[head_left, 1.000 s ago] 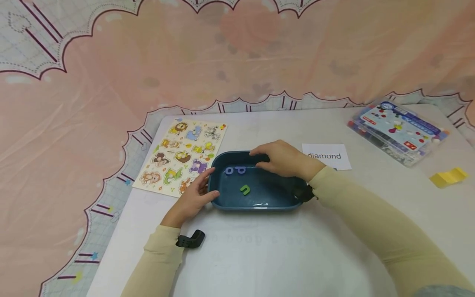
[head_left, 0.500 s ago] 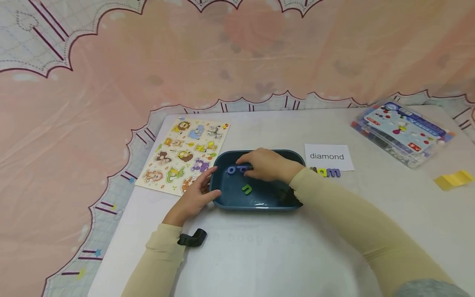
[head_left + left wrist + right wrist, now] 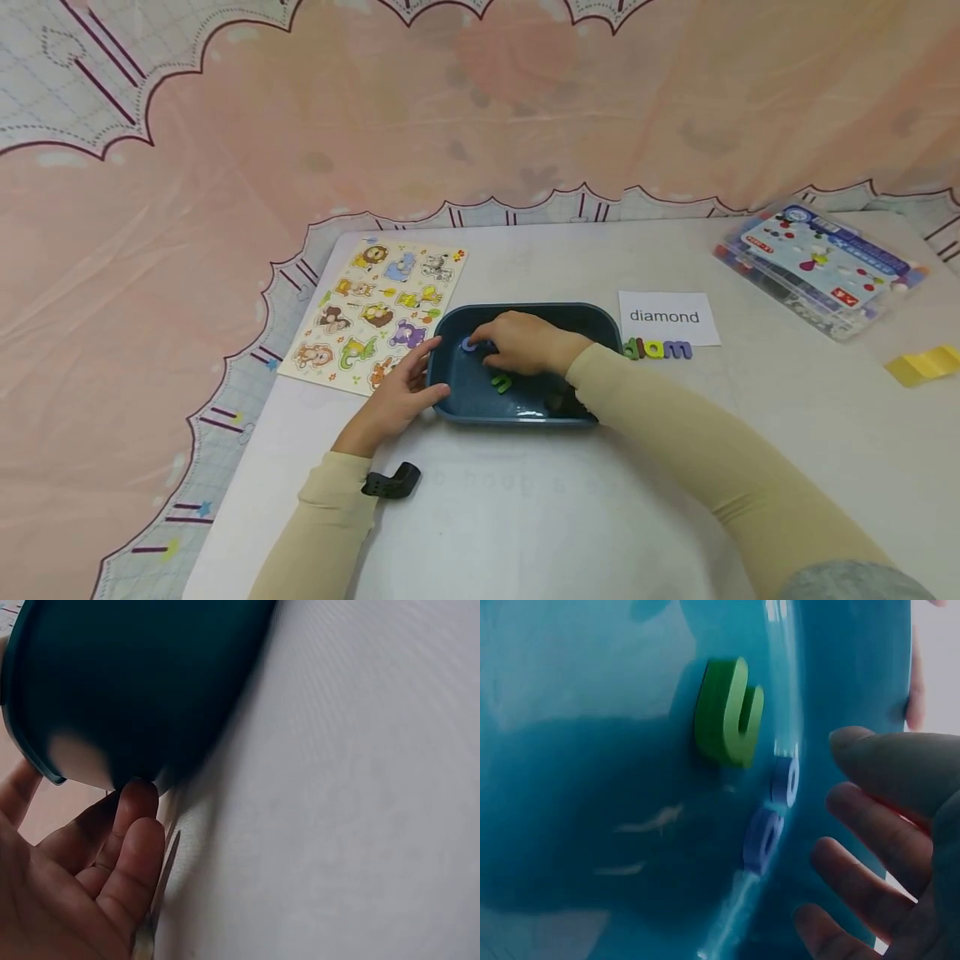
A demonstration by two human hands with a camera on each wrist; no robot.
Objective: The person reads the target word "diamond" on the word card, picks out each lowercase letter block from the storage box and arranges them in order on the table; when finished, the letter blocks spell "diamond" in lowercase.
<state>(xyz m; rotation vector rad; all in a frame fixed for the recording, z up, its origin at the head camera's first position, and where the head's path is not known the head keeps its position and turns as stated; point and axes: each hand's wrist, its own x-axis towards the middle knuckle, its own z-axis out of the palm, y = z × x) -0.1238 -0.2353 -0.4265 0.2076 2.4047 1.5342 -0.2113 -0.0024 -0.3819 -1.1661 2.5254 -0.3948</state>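
In the head view my left hand holds the left end of a dark blue tray, thumb and fingers at its rim. The left wrist view shows fingertips against the tray wall. My right hand reaches down into the tray, its fingers slightly bent. A purple letter o shows at its index fingertip. A green letter n lies just below the hand. From the right wrist, two purple letters and the green letter lie on the tray bottom, with spread fingers beside them.
Right of the tray lies a white card printed "diamond", with a row of coloured letters reading d, i, a, m below it. An animal sticker sheet lies left, a clear plastic box and yellow paper right.
My right hand has moved left and down inside the tray, covering the second purple letter and uncovering the row of letters by the card. My left hand stays at the tray's end.
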